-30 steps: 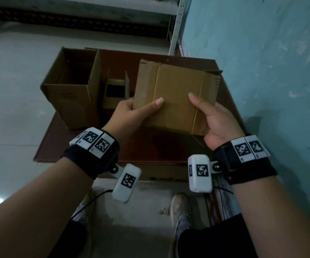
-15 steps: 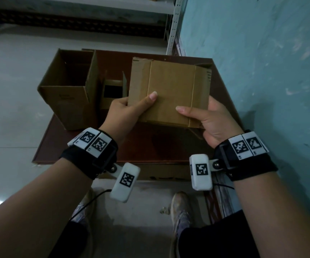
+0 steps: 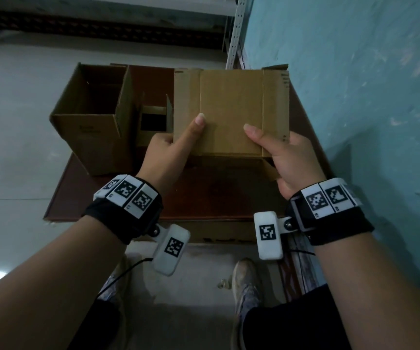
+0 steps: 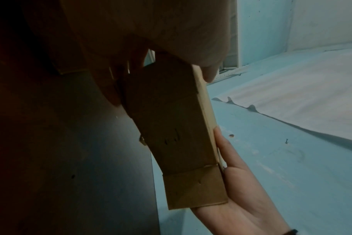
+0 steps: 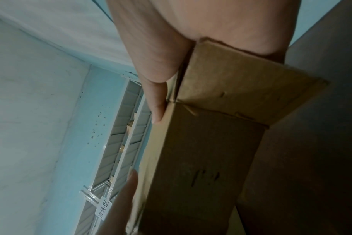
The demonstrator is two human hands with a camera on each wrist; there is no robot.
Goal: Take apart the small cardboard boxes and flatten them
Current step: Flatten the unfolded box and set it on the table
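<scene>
A small brown cardboard box [image 3: 231,109] is held above the dark red table [image 3: 219,193], its broad face toward me and its side flaps spread out. My left hand [image 3: 176,145] grips its left edge, thumb on the front face and fingers behind. My right hand [image 3: 279,150] grips the lower right corner the same way. In the left wrist view the box [image 4: 175,127] shows its narrow underside, with my right hand [image 4: 237,195] at its far end. In the right wrist view the box [image 5: 207,151] runs away from my right hand's thumb [image 5: 157,101].
A larger open cardboard box [image 3: 90,117] stands on the table's left side, and a small open box [image 3: 153,122] sits between it and the held one. A teal wall [image 3: 368,97] runs close along the right. A metal shelf upright [image 3: 236,29] stands behind the table.
Both hands have turned the box from tilted to squarely facing me and brought it nearer. My right thumb has slid inward across the front face.
</scene>
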